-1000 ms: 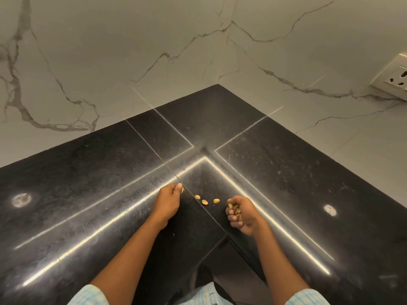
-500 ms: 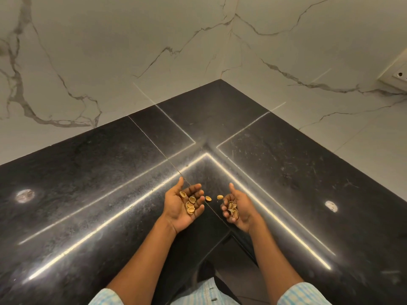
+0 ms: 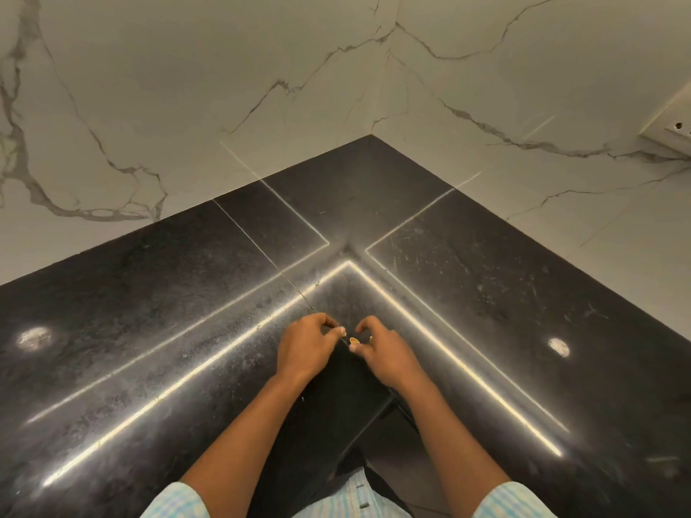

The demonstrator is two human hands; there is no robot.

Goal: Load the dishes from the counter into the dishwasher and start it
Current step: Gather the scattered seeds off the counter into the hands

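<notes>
No dish and no dishwasher is in view. My two hands meet at the inner corner of a black stone counter [image 3: 486, 293]. My left hand [image 3: 304, 351] lies palm down with its fingers curled in and its fingertips at the counter. My right hand [image 3: 387, 355] is also palm down and curled, and its thumb and fingers pinch a small tan nut shell [image 3: 353, 341]. A second bit of shell [image 3: 371, 337] shows between its fingers. What my left hand encloses is hidden.
White marble-veined walls [image 3: 187, 87] rise behind the L-shaped counter. A wall socket [image 3: 673, 127] sits at the right edge. Light strips and two round lamp spots reflect on the stone. The counter's inner edge [image 3: 374, 416] drops off just in front of my body.
Half a second ago both palms faced up, each with several shells, and loose shells lay between them. Both hands have turned palm down and closed together over that spot.
</notes>
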